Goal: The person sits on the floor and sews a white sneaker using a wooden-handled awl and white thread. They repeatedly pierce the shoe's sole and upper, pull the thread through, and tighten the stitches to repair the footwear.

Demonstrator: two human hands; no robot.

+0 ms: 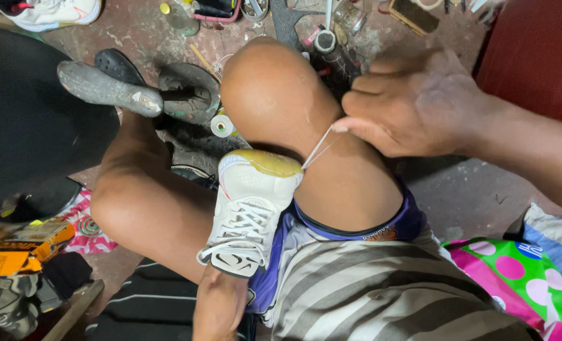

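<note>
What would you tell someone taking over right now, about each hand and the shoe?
Right hand: fingers pinch a white thread, drawn taut from the toe of the white sneaker.
Left hand: grips the sneaker from below at its heel end, bracing it between the knees, laces up.
Done: thread is anchored at the yellowed toe sole edge.
Left: how much of the toe seam remains cannot be seen from here. A thread spool lies on the floor beyond.

right hand (pixel 413 104) pulls thread (pixel 319 148) taut | white sneaker (pixel 249 211) wedged between knees
</note>
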